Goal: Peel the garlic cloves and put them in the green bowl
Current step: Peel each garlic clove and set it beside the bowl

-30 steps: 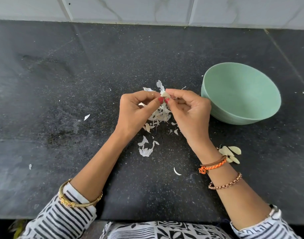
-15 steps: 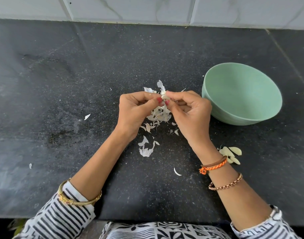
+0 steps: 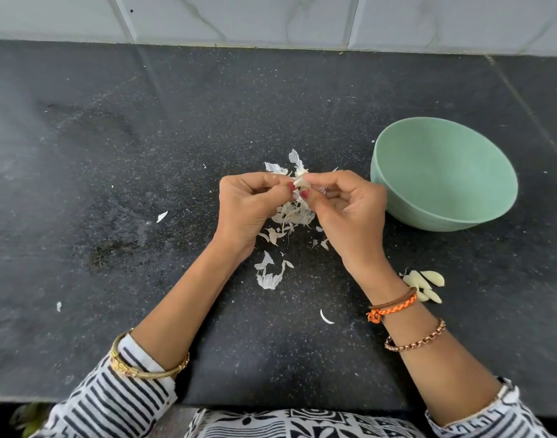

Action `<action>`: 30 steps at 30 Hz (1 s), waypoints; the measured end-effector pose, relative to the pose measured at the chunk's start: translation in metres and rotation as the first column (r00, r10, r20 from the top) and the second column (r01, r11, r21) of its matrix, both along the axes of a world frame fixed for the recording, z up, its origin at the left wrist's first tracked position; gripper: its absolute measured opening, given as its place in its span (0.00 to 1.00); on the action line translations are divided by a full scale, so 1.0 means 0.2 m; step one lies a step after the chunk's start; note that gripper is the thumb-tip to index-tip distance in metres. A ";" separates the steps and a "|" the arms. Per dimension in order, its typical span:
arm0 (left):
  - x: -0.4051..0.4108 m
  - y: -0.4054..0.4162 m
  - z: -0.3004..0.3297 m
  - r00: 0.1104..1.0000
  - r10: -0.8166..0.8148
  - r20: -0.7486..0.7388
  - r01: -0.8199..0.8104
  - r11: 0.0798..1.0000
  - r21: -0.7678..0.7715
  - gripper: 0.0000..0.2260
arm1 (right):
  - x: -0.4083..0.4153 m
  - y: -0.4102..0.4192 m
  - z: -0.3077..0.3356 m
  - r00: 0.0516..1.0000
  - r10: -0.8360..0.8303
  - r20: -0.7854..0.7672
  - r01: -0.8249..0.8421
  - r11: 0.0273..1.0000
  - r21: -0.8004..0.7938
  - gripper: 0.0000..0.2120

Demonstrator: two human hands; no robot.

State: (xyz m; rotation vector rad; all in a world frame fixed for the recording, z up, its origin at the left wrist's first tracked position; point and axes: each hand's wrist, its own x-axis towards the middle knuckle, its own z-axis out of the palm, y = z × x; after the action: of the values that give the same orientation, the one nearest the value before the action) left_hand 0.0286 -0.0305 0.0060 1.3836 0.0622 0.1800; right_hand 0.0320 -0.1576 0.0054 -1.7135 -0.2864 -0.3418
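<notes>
A small garlic clove [image 3: 302,182] with papery skin still on it is pinched between the fingertips of both hands above the dark counter. My left hand [image 3: 250,210] pinches it from the left and my right hand [image 3: 350,213] from the right. The green bowl [image 3: 444,175] stands just right of my right hand, tilted toward me, and its visible inside holds nothing. Several peeled cloves [image 3: 424,284] lie on the counter beside my right wrist, partly hidden by it.
Loose garlic skins [image 3: 269,276] are scattered on the black counter [image 3: 113,153] under and in front of my hands, with stray flakes further left. A pale tiled wall [image 3: 271,17] runs along the back. The counter's front edge is near my sleeves.
The hands have stayed in place over the skins. My right hand's fingers have shifted a little on the clove, and more of the clove shows between the fingertips.
</notes>
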 end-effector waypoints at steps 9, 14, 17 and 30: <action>0.04 0.07 -0.02 0.988 0.131 0.077 -0.139 0.982 0.125 0.13 | -0.02 0.01 0.06 0.987 0.112 -0.117 -0.083 0.969 0.231 0.11; 0.01 0.02 -0.03 0.986 -0.021 0.168 -0.015 0.977 0.213 0.12 | -0.01 0.01 0.01 0.997 0.005 -0.082 0.000 0.998 0.070 0.11; 0.01 0.02 -0.02 0.980 -0.096 0.172 0.062 0.979 0.193 0.03 | 0.00 0.00 0.00 0.998 -0.058 0.005 0.058 0.998 0.010 0.11; 0.01 0.01 -0.01 0.997 -0.058 0.050 0.050 0.987 0.150 0.10 | 0.01 -0.02 -0.01 0.970 -0.059 0.235 0.121 0.958 -0.260 0.09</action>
State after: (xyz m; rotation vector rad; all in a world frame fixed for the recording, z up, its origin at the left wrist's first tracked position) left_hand 0.0303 -0.0285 0.0031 1.5263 -0.0350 0.1794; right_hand 0.0348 -0.1609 0.0025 -1.9665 -0.4376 -0.5892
